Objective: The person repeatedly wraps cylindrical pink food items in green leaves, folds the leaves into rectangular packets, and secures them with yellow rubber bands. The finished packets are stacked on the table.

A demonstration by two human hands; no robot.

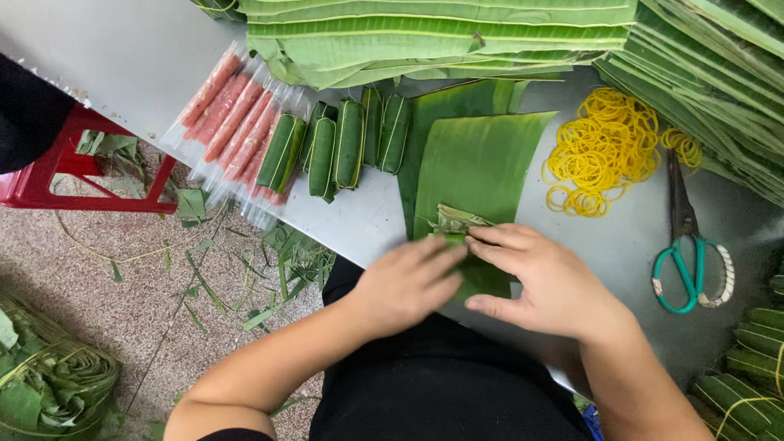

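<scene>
A soft, pliable banana leaf [478,163] was pressed on the tabletop [621,245], its near end folded under both hands: left hand [408,282], right hand [543,282]. Grip apparently closed on the fold; best held at the edges.

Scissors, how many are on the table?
1. The scissors lie on the grey table, right of the yellow rubber bands; leaves might hide more.
</scene>
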